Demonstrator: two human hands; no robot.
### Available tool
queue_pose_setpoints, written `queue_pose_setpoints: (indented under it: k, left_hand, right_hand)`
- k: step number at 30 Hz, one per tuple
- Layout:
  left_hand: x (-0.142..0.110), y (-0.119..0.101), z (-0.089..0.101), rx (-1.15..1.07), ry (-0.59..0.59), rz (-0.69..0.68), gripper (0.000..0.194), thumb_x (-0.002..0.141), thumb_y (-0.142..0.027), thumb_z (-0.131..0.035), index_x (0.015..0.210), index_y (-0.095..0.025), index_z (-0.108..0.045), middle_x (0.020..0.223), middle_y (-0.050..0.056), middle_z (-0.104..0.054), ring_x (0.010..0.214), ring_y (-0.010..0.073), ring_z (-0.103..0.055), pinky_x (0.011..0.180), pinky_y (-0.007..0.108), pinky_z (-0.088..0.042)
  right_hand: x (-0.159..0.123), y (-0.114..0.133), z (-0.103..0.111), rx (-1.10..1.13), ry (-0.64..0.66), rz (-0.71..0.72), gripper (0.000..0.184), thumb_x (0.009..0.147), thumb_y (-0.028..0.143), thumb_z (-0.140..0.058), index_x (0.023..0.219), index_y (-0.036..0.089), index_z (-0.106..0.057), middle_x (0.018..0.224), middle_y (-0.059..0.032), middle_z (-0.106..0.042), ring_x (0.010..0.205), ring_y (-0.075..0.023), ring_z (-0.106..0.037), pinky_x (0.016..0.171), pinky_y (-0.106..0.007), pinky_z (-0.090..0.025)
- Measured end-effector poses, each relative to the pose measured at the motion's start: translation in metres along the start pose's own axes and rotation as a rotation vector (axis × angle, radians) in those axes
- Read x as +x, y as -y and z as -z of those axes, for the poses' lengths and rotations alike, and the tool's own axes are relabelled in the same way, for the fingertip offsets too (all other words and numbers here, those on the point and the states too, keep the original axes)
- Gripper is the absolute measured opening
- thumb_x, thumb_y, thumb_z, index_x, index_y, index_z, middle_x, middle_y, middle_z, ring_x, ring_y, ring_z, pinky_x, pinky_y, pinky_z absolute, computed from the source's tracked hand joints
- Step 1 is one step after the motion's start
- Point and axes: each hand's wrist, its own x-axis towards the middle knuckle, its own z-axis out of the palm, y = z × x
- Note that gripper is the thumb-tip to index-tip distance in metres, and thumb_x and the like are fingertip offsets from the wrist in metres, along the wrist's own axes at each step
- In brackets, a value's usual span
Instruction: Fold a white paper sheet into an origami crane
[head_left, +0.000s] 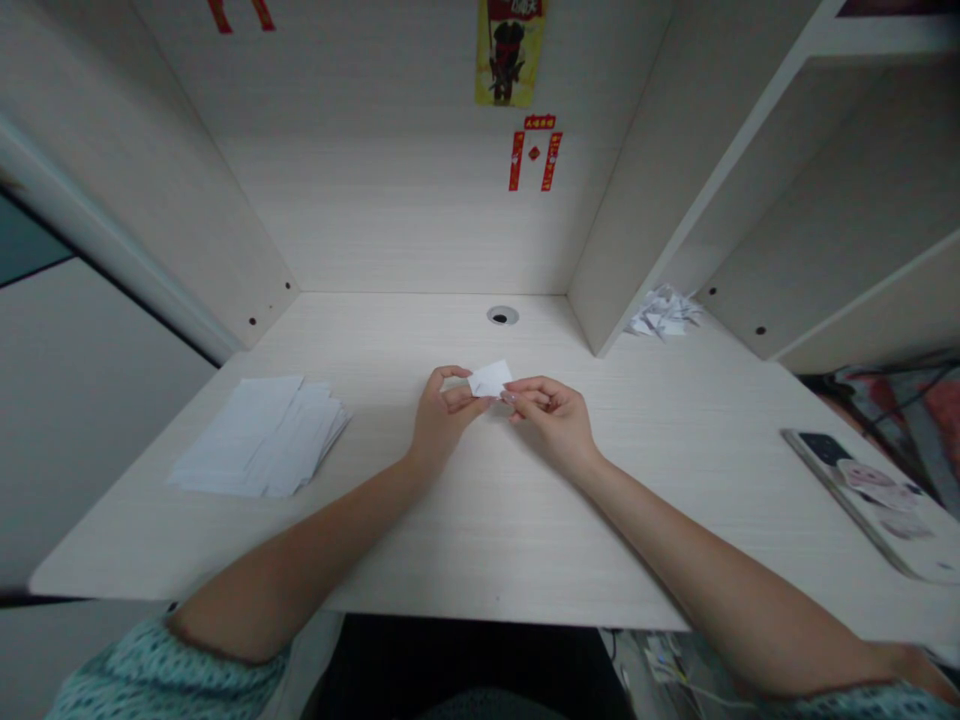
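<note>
A small folded piece of white paper (490, 378) is held just above the middle of the desk. My left hand (444, 412) grips its left side and lower edge between thumb and fingers. At its lower right corner, my right hand (551, 412) pinches the paper with thumb and forefinger, the other fingers curled in. To the left lies a fanned stack of white paper sheets (259, 435), apart from both hands.
A heap of folded white paper pieces (664, 312) sits at the back right, behind an upright divider (622, 250). At the right edge lies a phone (874, 500). A round cable hole (502, 315) is set near the back panel of the pale desk (450, 540).
</note>
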Motion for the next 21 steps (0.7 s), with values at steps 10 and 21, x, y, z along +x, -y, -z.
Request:
queue_pose_setpoints:
  k: [10, 21]
  left_hand:
    - [0.0002, 0.0023, -0.0011, -0.119, 0.022, 0.023, 0.051, 0.058, -0.023, -0.077, 0.094, -0.022, -0.041, 0.077, 0.002, -0.072, 0.073, 0.0160, -0.067, 0.074, 0.027, -0.047]
    - [-0.0013, 0.0042, 0.0001, -0.168, 0.054, 0.019, 0.049, 0.065, -0.027, -0.074, 0.101, -0.021, -0.041, 0.073, 0.001, -0.070, 0.073, 0.0159, -0.068, 0.081, 0.031, -0.049]
  right_hand:
    - [-0.0012, 0.0024, -0.0015, 0.013, 0.003, -0.005, 0.025, 0.065, 0.038, -0.075, 0.078, 0.017, -0.069, 0.062, -0.0020, -0.067, 0.050, -0.0111, -0.057, 0.051, -0.024, -0.048]
    - [0.0027, -0.0020, 0.0031, -0.003, -0.018, 0.000, 0.028, 0.067, 0.039, -0.073, 0.083, 0.017, -0.068, 0.066, -0.0028, -0.067, 0.053, -0.0117, -0.058, 0.054, -0.025, -0.048]
